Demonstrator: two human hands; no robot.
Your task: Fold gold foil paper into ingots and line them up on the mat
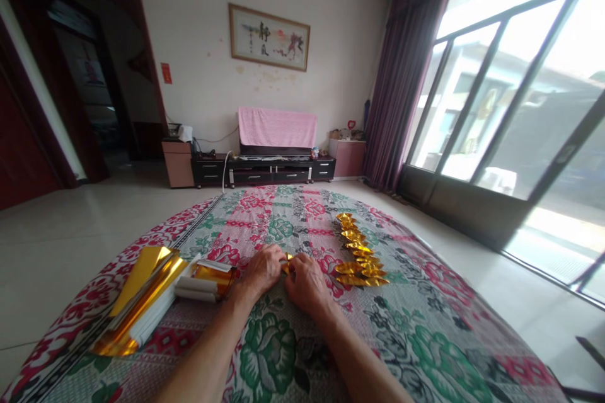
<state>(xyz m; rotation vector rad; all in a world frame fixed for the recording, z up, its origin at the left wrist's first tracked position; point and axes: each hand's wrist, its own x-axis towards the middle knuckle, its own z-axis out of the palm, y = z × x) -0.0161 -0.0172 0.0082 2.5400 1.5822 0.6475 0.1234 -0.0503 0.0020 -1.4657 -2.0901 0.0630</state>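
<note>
My left hand [263, 269] and my right hand [305, 281] meet over a flower-patterned cloth [425, 327], fingers pinched together on a small piece of gold foil paper [287, 260]. Most of that piece is hidden by the fingers. To the right lies a row of several folded gold foil pieces [358, 252], running away from me. To the left lies a stack of gold foil sheets [142, 296] with white backing, and a few rolled sheets [204, 283] next to my left wrist.
The cloth covers a round surface in front of me. Beyond it is tiled floor, a low dark TV cabinet [265, 170] with a pink cloth over it, a framed picture on the wall, and big glass doors [520, 126] with purple curtains at the right.
</note>
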